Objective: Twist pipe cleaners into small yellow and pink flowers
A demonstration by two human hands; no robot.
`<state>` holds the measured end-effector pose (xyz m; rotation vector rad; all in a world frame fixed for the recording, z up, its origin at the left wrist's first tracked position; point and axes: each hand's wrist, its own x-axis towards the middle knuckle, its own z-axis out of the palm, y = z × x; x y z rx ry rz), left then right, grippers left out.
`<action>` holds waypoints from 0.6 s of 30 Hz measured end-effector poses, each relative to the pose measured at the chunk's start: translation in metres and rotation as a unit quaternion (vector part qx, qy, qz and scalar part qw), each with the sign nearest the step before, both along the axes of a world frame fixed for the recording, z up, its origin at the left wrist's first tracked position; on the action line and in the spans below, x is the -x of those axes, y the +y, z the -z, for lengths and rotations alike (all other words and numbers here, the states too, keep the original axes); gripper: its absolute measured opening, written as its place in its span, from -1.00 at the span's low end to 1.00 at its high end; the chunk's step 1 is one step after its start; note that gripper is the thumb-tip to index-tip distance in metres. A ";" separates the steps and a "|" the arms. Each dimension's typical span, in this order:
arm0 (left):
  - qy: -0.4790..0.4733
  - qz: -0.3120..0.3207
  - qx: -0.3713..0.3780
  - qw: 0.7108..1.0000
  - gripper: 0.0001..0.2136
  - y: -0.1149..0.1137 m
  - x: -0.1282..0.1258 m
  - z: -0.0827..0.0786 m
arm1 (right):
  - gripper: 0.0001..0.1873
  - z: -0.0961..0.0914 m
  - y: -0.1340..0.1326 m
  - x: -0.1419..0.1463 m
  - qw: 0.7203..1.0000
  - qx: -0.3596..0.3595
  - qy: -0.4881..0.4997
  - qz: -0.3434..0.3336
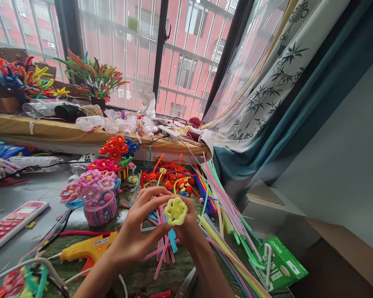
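Lime-yellow pipe-cleaner flower [175, 211] pinched between left hand [132, 236] and right hand [189, 221], fingers half curled, above loose pastel pipe-cleaner stems [163, 244]. Round striped pot [100, 212] just left, packed with pink pipe-cleaner blooms [90, 186].

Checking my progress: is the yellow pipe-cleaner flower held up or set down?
Held up: the yellow pipe-cleaner flower sits pinched between the left hand and right hand.

No readable text anywhere
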<state>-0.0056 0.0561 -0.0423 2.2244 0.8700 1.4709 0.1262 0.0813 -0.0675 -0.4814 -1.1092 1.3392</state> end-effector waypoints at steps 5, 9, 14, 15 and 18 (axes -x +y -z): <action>-0.013 -0.031 -0.120 0.992 -0.83 -0.004 -0.005 -0.005 | -0.64 0.004 -0.005 0.000 1.000 0.000 -0.017 -0.025; -0.006 -0.091 -0.162 0.982 -0.84 -0.005 -0.004 -0.007 | -0.72 0.000 -0.007 -0.013 0.996 -0.043 -0.068 0.047; 0.019 -0.093 -0.164 0.982 -0.80 -0.005 -0.002 -0.007 | -0.59 -0.019 -0.017 -0.028 0.973 -0.171 -0.134 0.074; 0.016 -0.089 -0.163 0.983 -0.80 -0.004 -0.002 -0.007 | -0.59 -0.022 -0.020 -0.030 0.971 -0.180 -0.145 0.062; 0.012 -0.073 -0.150 0.986 -0.79 -0.003 -0.002 -0.007 | -0.66 -0.029 -0.025 -0.031 0.971 -0.174 -0.161 0.035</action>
